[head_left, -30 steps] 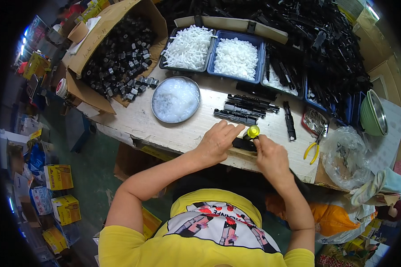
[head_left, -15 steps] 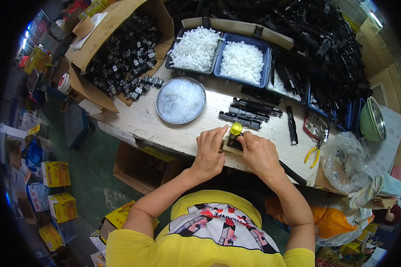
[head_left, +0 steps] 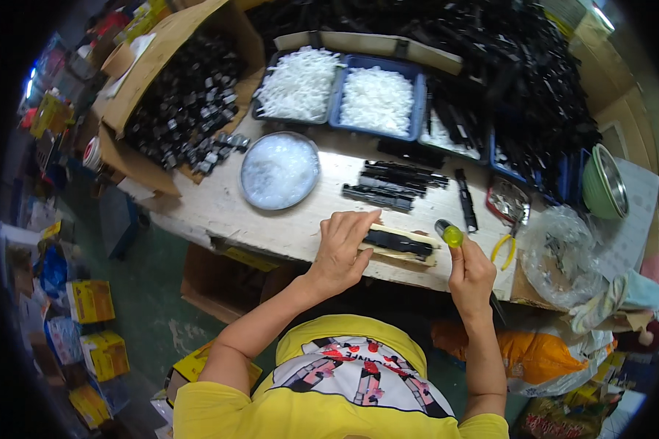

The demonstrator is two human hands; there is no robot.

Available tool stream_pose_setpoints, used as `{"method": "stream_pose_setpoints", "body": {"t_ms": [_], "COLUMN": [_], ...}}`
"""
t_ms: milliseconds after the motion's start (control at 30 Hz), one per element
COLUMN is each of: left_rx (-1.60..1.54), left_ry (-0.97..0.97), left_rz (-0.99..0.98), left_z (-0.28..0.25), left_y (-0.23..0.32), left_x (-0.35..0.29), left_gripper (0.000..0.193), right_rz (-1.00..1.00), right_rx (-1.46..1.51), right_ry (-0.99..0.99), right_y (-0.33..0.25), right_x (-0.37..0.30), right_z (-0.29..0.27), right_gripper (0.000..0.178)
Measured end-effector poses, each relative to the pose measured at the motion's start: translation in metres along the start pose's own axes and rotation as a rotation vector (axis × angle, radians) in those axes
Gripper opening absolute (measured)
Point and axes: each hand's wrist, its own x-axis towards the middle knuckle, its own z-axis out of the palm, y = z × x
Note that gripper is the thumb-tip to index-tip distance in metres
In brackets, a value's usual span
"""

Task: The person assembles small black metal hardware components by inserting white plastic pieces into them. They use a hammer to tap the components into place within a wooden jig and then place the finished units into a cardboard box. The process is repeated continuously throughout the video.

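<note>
Right hand (head_left: pixel 472 274) clenches hammer (head_left: pixel 452 235), swung clear, leaving black part (head_left: pixel 399 242) uncovered; left hand (head_left: pixel 340 250) grasps block (head_left: pixel 430 258) end

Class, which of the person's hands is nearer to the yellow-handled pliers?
Right. The right hand is just left of the pliers; the left hand is farther left, at the pale block.
</note>
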Motion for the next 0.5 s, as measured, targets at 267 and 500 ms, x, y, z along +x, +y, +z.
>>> {"method": "stream_pose_setpoints", "body": {"t_ms": [267,500], "left_rx": [0.141,-0.179], "left_ry": [-0.138,-0.034], "left_rz": [0.272,0.137], "left_z": [0.043,0.024], "left_y": [0.008,0.005], "left_x": [0.025,0.040], "left_gripper": [0.046,0.031], "right_rz": [0.145,0.184], "right_rx": [-0.259,-0.365], "right_ry": [-0.150,0.147], "right_y": [0.043,0.075], "right_x": [-0.018,-0.004], "right_z": [0.008,-0.006], "right_gripper": [0.020,0.022]}}
